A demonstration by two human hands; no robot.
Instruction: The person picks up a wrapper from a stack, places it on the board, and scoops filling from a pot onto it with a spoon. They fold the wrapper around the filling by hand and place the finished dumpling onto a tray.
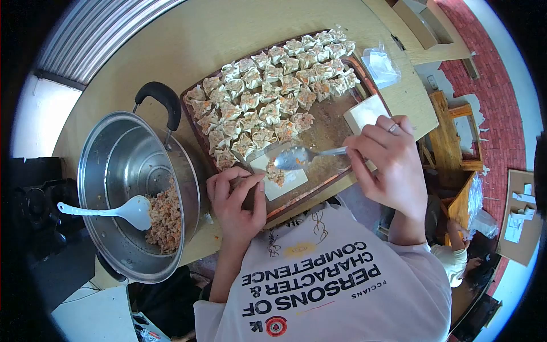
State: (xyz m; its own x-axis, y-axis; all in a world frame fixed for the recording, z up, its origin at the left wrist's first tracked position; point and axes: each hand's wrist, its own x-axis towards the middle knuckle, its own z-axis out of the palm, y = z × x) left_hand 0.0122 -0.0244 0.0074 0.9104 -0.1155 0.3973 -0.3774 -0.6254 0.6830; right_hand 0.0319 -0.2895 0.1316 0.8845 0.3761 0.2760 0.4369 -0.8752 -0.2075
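Note:
A metal spoon is in my right hand, its handle pinched between thumb and fingers. Its bowl is just above a square dumpling wrapper that has a small mound of meat filling on it. At the wrapper's left edge, my left hand has its fingers curled, with thumb and fingertips closed on that edge. Rows of shaped, open-topped dumplings cover much of the brown tray. A stack of square wrappers lies at the tray's right side, partly hidden by my right hand.
Left of the tray stands a large steel pot with a black handle, holding ground filling and a white ladle. A plastic bag is on the table beyond the tray. Another person is at the far right.

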